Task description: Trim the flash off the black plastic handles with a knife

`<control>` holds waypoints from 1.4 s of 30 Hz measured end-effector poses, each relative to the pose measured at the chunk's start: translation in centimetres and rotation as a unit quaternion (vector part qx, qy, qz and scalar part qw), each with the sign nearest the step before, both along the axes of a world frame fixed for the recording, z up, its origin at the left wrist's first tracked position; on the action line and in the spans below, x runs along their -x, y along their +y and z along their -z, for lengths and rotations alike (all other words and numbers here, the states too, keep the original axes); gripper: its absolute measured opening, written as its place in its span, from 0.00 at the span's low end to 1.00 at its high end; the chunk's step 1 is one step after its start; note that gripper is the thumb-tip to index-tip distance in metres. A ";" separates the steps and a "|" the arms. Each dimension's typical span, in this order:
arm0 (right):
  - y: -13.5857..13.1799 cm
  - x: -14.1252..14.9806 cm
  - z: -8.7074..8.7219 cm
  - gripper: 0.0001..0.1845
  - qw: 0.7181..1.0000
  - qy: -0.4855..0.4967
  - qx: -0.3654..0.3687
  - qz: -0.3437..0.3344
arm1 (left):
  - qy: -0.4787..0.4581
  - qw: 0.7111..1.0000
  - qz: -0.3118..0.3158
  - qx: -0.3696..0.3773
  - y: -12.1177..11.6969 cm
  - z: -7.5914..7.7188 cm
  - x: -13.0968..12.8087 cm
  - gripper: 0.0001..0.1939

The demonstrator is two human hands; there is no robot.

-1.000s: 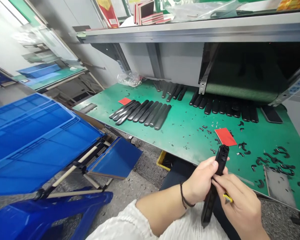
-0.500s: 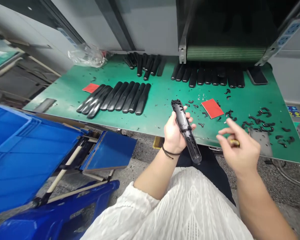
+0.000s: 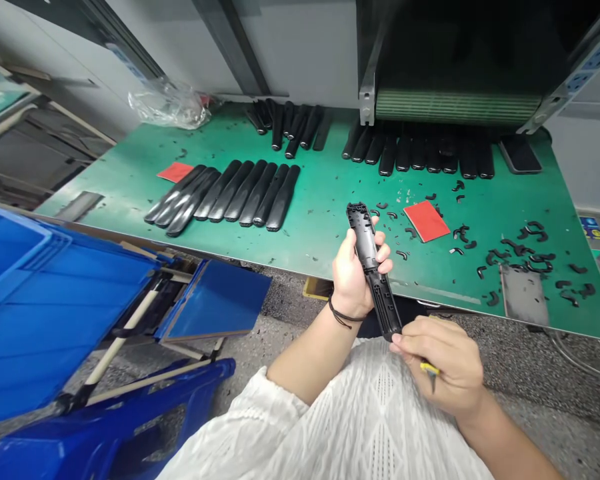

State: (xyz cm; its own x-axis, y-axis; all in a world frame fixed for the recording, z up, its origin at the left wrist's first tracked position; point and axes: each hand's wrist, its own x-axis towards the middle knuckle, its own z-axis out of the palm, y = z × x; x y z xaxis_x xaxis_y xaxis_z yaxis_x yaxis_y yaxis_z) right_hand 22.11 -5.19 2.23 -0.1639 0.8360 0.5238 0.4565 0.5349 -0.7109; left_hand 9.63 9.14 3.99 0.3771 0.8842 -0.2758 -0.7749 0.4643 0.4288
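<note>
My left hand [image 3: 354, 279] is closed around a long black plastic housing half [image 3: 365, 243], its ribbed hollow inside facing up. The thumb lies along one edge and the fingers wrap the other. At the narrow lower end of the housing, my right hand [image 3: 443, 360] touches it with thumb and forefinger pinched together. Tucked in the right palm is a small yellow tool [image 3: 429, 368] with a short metal tip; the rest of it is hidden by the fingers. Whether the right fingertips also pinch a small part cannot be made out.
Black housings lie in a row [image 3: 250, 193] at left, a pile [image 3: 293, 127] behind and another row [image 3: 420, 153] below the green roller. Small curved black pieces [image 3: 535, 257] are scattered at right, near a red pad [image 3: 427, 221], a grey plate [image 3: 524, 293] and a phone [image 3: 520, 155].
My right hand has come down and left from above the scattered pieces to the lower end of the housing. The left hand keeps its hold, with the housing slightly more upright.
</note>
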 end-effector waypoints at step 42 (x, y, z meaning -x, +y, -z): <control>6.6 -6.8 -6.4 0.32 0.827 -0.485 -0.167 0.231 | 0.136 0.948 0.141 -0.250 -5.0 1.6 0.4 0.28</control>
